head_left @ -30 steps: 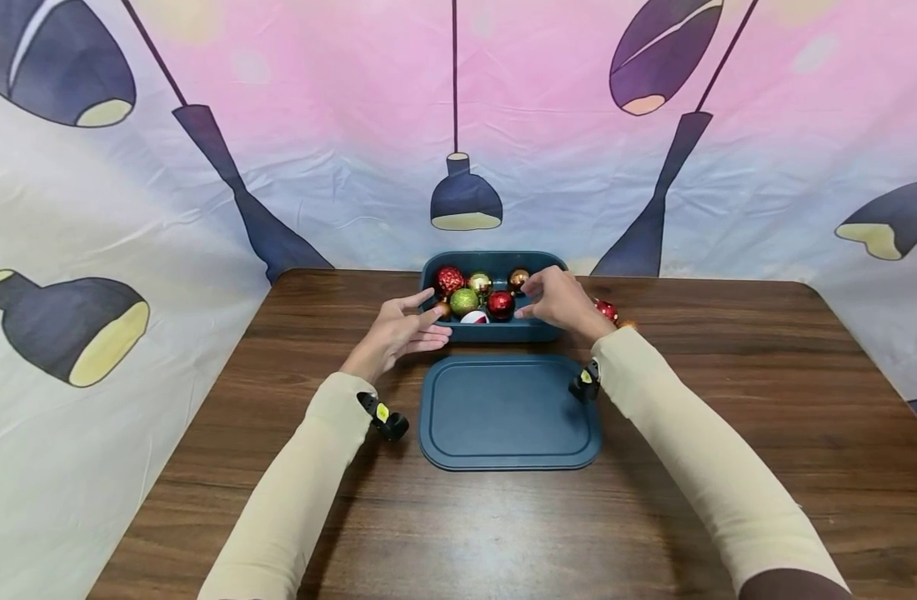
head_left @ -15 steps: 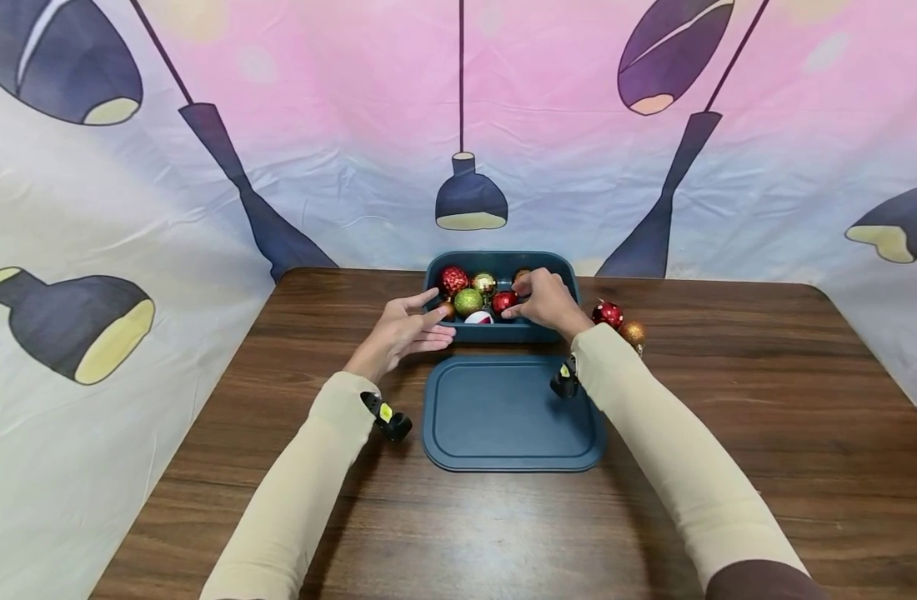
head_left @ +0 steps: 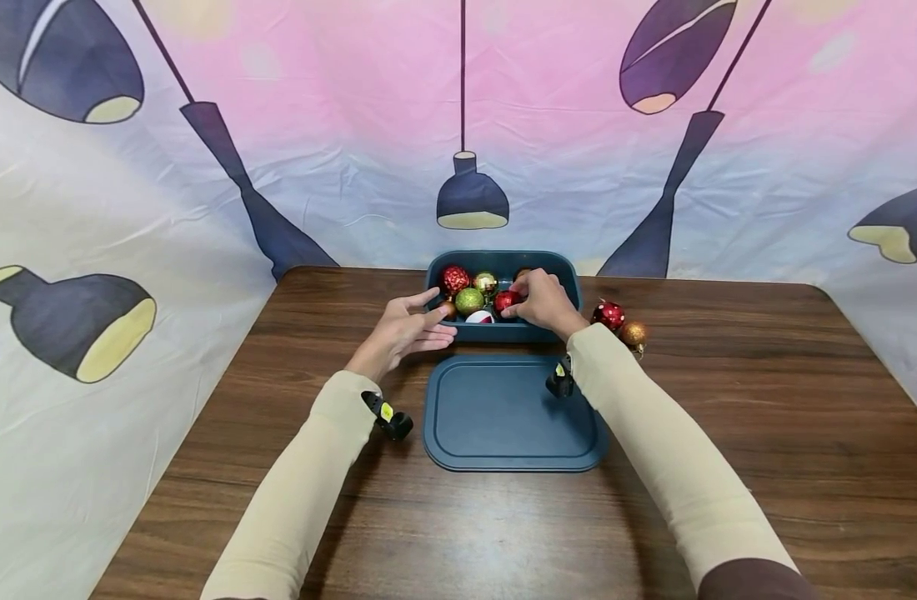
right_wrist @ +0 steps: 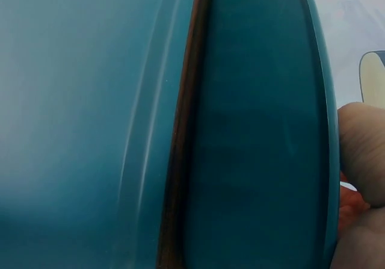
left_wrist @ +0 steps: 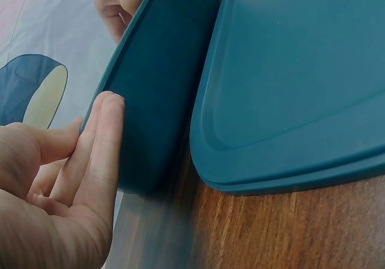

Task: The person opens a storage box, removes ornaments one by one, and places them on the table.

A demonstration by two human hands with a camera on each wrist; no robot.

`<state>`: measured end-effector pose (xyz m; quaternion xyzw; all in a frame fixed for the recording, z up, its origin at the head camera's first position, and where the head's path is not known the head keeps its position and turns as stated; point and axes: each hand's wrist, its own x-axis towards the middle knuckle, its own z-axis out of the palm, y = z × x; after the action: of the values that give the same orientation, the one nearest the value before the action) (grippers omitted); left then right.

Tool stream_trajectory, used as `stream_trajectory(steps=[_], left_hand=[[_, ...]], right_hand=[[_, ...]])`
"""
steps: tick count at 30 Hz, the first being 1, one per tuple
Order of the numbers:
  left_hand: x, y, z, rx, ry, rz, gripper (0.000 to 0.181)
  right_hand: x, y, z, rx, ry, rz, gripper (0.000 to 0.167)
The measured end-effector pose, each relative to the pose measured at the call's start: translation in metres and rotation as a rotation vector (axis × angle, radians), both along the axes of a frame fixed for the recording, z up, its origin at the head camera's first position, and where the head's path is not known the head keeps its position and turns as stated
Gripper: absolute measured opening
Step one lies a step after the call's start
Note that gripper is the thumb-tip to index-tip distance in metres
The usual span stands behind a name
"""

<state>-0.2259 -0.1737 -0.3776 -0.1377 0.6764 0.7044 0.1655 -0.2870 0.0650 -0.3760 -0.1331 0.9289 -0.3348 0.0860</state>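
In the head view a dark teal box (head_left: 503, 333) stands at the table's back, with red, green, gold and other shiny balls inside. My left hand (head_left: 402, 333) holds the box's front left corner; in the left wrist view, the fingers of that hand (left_wrist: 72, 185) lie along the outer wall (left_wrist: 159, 82), thumb at the rim. My right hand (head_left: 543, 302) reaches over the front rim and pinches a red ball (head_left: 505, 302) between thumb and fingers. In the right wrist view this hand (right_wrist: 364, 166) is partly hidden behind the box wall (right_wrist: 258, 130), a bit of red beside it.
A flat teal lid (head_left: 514, 412) lies on the wooden table (head_left: 736, 400) in front of the box. Right of the box are a dotted red ball (head_left: 608, 314) and an orange-gold ball (head_left: 633, 334). A printed cloth (head_left: 353, 125) hangs behind the table.
My right hand has moved left inside the box and come onto the red ball. The two balls outside, partly covered before by that arm, now show fully. My left hand stays at the corner.
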Motion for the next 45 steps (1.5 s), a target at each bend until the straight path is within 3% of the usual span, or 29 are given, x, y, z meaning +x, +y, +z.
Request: stream_trajectory(steps=[17,29,36,45], left_hand=[[0.000,0.001,0.000,0.003,-0.009,-0.002,0.059],[-0.001,-0.002,0.001,0.007,-0.012,-0.008,0.060],[-0.002,-0.001,-0.001,0.003,-0.016,-0.005,0.059],[0.000,-0.002,0.001,0.000,0.002,-0.019,0.061]], right_hand=[[0.005,0.015,0.014,-0.013,0.081,0.011,0.045],[0.014,0.030,0.042,-0.083,0.092,0.013,0.040],[0.016,0.051,0.051,-0.079,0.069,-0.054,0.042],[0.026,0.092,0.056,-0.080,0.121,-0.076,0.041]])
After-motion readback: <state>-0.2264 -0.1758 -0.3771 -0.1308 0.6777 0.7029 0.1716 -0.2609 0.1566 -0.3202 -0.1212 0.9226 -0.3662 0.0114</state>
